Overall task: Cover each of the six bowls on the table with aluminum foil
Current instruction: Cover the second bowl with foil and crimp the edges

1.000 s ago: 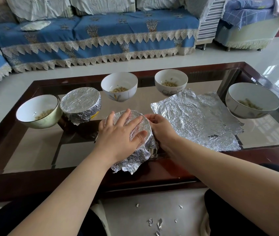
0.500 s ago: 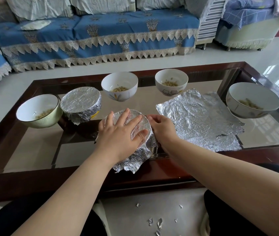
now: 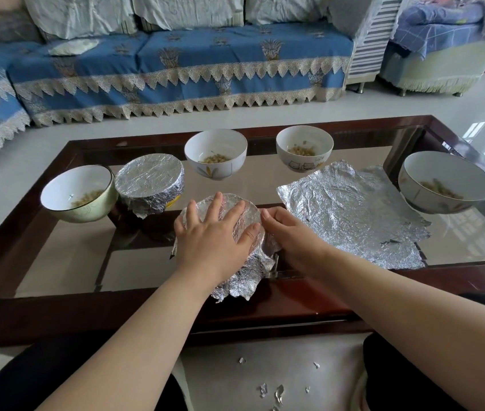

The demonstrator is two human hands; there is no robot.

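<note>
Left hand: I see my left hand (image 3: pixel 216 234) lying flat, fingers straight and spread, pressing down on the foil over the nearest bowl.
Right hand: my right hand (image 3: pixel 290 232) sits against that bowl's right side, fingers curled in on the foil at the rim; they look to pinch it, though the fingertips are partly hidden.
Bowl in work: the foil-draped bowl (image 3: pixel 247 256) stands at the near middle of the bench (image 3: pixel 309 304), its foil skirt hanging loose and ragged over the front.
Finished bowl: a wrapped bowl (image 3: pixel 149 183) stands behind and left, foil tight around its rim.
Open bowls: the green bowl (image 3: pixel 79 192) touches the wrapped one's left side; a white bowl (image 3: pixel 216 152) and a cat-print bowl (image 3: pixel 305 148) stand along the far edge; a large bowl (image 3: pixel 445 182) stands at the far right. All four hold some grain.
Spare foil: crinkled foil sheets (image 3: pixel 350 215) lie flat just right of my right hand.
Floor: foil scraps (image 3: pixel 278 391) lie between my knees.
</note>
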